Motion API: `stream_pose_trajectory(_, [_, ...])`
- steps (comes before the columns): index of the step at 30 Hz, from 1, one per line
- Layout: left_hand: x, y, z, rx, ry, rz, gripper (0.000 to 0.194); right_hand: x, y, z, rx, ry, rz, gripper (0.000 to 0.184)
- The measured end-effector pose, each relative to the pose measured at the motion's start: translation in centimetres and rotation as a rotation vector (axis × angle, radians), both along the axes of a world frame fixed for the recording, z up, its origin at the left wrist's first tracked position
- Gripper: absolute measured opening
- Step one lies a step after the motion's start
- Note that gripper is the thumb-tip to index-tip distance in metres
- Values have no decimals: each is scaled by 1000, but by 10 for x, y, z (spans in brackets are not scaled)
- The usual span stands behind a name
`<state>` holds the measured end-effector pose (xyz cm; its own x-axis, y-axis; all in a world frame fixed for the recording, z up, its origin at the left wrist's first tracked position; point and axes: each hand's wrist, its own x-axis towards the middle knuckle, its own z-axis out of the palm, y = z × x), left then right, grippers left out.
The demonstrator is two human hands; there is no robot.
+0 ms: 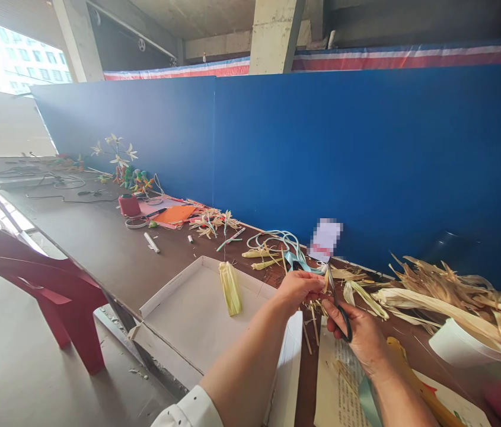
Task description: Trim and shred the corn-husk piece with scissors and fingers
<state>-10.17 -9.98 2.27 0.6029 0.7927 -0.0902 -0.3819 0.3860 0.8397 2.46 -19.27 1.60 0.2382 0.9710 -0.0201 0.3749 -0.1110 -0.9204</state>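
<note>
My right hand [357,335] grips a pair of scissors [345,323] with dark handles, its blades pointing up and away from me. Close beside it, my left hand [301,289] pinches a small piece of pale corn husk [326,281] right at the blades. Whether the blades touch the husk I cannot tell. Beneath both hands lie thin husk scraps on the brown table. A yellow-green husk bundle [230,289] rests in the open white cardboard box [179,332] to the left of my forearm.
Dry husks [468,290] are heaped at the right, by a white tub [466,344]. Light blue cord [277,237] and a blurred card [325,239] lie near the blue partition [366,160]. Husk flowers [117,151] stand further back. A red plastic chair [41,279] is at the left.
</note>
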Motion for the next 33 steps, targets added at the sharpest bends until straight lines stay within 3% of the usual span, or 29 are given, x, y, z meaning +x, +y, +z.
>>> stream_pose_trajectory(33, [-2, 2, 0, 58, 101, 17, 21, -1, -3, 9, -65, -60, -21, 30])
